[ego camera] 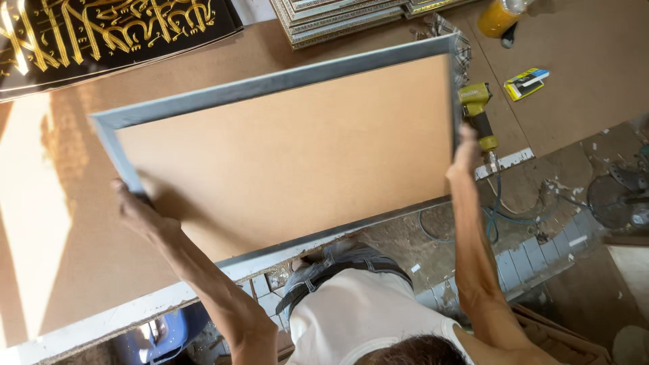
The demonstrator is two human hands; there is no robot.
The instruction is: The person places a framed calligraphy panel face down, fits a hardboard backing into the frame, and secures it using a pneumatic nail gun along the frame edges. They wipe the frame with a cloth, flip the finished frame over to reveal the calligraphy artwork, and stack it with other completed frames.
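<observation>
Grey-edged picture frame (284, 145) is hanging between our left hand (138, 209) and right hand (466, 154), fingers clamping opposite edges; just beyond the right fingers a yellow nail gun (477, 111) is lying, so we are risking knocking it.

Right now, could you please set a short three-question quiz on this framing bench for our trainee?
1. True or false: both hands, left hand and right hand, grip the large frame.
2. Which side of the frame faces up: A) glass front, B) brown backing board, C) mirror?
3. What tool lies just past the right hand?

Key: 1 true. 2 B. 3 The yellow-green nail gun, with its blue hose trailing off the worktable.
</observation>
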